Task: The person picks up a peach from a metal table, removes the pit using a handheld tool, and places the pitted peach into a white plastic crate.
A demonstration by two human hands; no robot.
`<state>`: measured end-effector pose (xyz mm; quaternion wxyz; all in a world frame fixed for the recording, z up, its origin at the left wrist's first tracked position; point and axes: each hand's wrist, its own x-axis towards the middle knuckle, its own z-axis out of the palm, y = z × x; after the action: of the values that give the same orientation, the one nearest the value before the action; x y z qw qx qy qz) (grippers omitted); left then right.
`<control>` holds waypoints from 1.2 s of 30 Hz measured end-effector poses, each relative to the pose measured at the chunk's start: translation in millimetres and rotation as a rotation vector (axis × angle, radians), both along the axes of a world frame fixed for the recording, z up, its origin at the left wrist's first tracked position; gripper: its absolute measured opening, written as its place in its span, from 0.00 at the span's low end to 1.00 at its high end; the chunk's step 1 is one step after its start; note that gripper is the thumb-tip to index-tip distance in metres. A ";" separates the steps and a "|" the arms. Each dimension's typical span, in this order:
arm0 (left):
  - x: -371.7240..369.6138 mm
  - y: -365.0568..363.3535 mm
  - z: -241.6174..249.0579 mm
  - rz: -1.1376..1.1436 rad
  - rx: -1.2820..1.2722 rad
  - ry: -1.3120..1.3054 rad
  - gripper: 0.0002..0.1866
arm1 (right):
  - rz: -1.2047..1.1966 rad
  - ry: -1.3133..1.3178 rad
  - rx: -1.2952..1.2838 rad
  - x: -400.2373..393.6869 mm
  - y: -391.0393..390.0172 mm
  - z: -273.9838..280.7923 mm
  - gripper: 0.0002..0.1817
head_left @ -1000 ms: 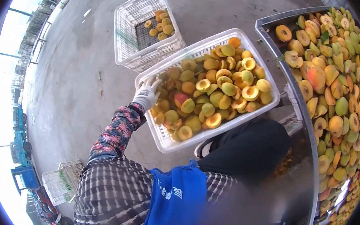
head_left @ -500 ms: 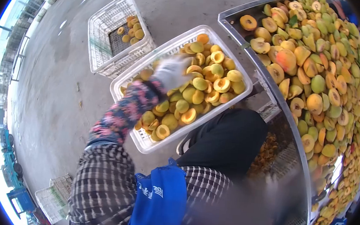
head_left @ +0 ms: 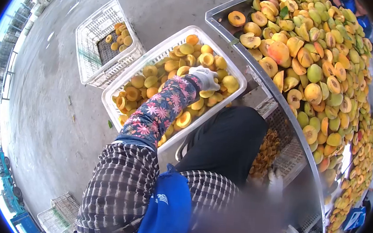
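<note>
A white plastic crate (head_left: 105, 92) in front of me is heaped with yellow-green peach halves (head_left: 149, 71), several with orange hollows facing up. My left hand (head_left: 204, 77), in a white glove, lies on the peach halves in the right part of this crate. Its fingers reach down over the fruit, apart rather than in a fist; their tips are partly hidden. My right hand (head_left: 274, 183), also white-gloved, is low beside the metal-edged table, near a basket of peach pits (head_left: 266, 154). It is small and blurred, so its fingers do not show clearly.
On the right, a metal-rimmed table (head_left: 261, 74) carries a large heap of halved peaches (head_left: 314, 73). Behind the crate stands another white crate (head_left: 85, 59) holding several peach halves. Stacked crates (head_left: 60, 214) are at lower left on the concrete floor (head_left: 49, 118).
My left hand has swept rightward across the crate, and the peach halves beneath it have shifted. The view has turned a little, moving the table and crates leftward.
</note>
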<state>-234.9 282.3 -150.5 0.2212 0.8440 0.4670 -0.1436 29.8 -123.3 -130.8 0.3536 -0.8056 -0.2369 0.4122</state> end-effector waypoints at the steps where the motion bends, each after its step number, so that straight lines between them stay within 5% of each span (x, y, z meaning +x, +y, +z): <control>1: 0.4 -10.6 9.2 -0.064 0.017 0.033 0.27 | -0.003 -0.022 0.002 0.2 -1.4 0.4 0.14; 3: -3.7 -20.6 23.3 -0.102 -0.107 0.070 0.24 | -0.015 -0.058 0.020 0.8 0.2 2.9 0.14; 10: -90.9 -75.5 14.7 -0.278 0.150 -0.031 0.16 | -0.246 0.290 0.047 -12.1 5.4 28.0 0.10; 16: -199.9 -128.2 18.0 -0.069 0.270 0.012 0.22 | -0.095 0.252 -0.089 -10.1 13.1 30.1 0.12; 20: -223.8 -173.8 21.9 -0.017 0.286 0.052 0.25 | 0.045 0.137 0.046 6.8 -7.5 -6.4 0.13; 22: -235.8 -189.3 19.9 0.028 0.127 -0.019 0.34 | 0.059 0.044 0.052 -2.2 -0.3 2.8 0.13; 25: -255.9 -202.4 25.9 -0.011 -0.086 -0.185 0.36 | 0.422 -0.426 0.225 -2.9 -5.5 -3.1 0.13; 27: -264.3 -204.4 29.8 -0.016 -0.174 -0.269 0.36 | 0.412 -0.431 0.246 0.8 -9.4 -11.8 0.13; 30: -283.5 -200.9 14.3 -0.121 -0.488 -0.286 0.36 | -0.017 0.067 0.048 0.4 -7.1 -12.9 0.13; 36: -253.7 -195.8 29.4 -0.001 -0.364 0.002 0.32 | -0.028 0.209 0.006 1.8 3.4 -1.7 0.17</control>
<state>-488.6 86.5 -121.2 0.3698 0.7902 0.4330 -0.2266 31.6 -119.9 -132.5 0.3843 -0.7606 -0.1887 0.4881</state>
